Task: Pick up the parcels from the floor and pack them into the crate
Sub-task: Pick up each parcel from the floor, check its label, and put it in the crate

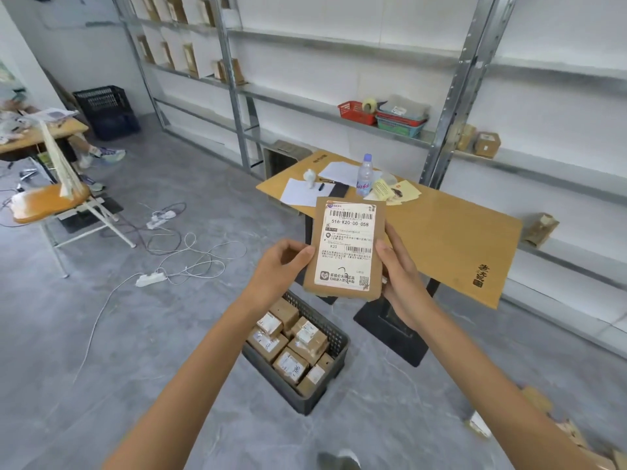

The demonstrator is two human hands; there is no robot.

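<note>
I pinch the parcel (346,247) by its edges, left hand (281,266) and right hand (397,266); I should lower it flat into the crate's (334,337) free gap.

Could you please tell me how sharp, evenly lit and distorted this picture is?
Head view: the parcel, gripped by the left hand and right hand, is sharp, its label's code legible. Head view: wide-angle distortion leans the shelf post and smears the floor parcels in the lower right corner. Head view: light is soft and even, with glare on the chair seat.
</note>
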